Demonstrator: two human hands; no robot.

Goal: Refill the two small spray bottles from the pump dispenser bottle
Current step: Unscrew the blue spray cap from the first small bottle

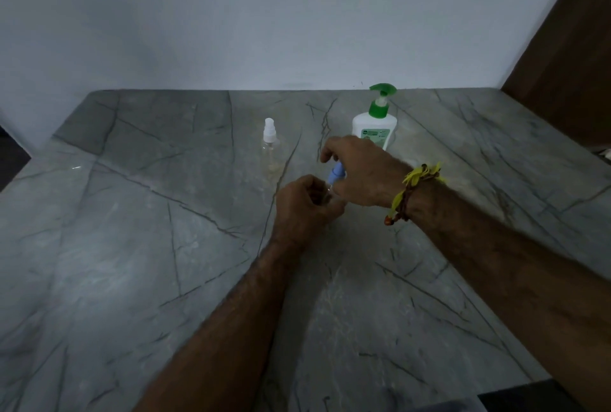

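Observation:
A white pump dispenser bottle [375, 124] with a green pump head stands upright at the back of the grey marble table [165, 246]. To its left stands a clear small spray bottle [270, 150] with a white spray top. My left hand [305, 210] grips the clear body of a second small spray bottle, mostly hidden by the fingers. My right hand [358, 170] holds that bottle's blue spray cap [336, 175] from above. Whether the cap is attached or lifted off, I cannot tell.
A pale wall runs behind the table. A brown wooden panel [568, 48] stands at the back right. The table's left corner is cut off at an angle, and its near right edge ends by a dark gap.

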